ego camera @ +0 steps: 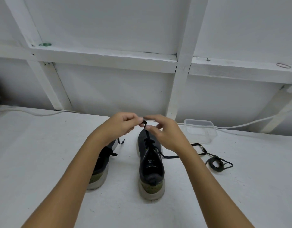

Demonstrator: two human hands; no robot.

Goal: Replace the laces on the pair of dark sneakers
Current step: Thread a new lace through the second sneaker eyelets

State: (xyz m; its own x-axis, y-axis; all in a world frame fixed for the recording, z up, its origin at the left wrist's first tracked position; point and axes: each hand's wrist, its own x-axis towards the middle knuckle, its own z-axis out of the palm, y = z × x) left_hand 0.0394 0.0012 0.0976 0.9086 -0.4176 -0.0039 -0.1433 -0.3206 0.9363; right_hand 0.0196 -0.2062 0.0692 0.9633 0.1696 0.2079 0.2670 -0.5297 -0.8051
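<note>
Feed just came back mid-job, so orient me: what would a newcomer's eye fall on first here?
First, the left hand and right hand meeting at centre, both pinching a black lace pulled up from the right sneaker. The left sneaker stands beside it, partly behind the forearm. A loose lace bundle lies on the table to the right.

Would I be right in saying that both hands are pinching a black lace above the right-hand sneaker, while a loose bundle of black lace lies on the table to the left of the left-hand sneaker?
Not quite: in the head view the loose bundle of black lace lies right of the right-hand sneaker, not left of the left-hand sneaker. The rest holds: the left hand and right hand pinch a black lace above that sneaker.
</note>
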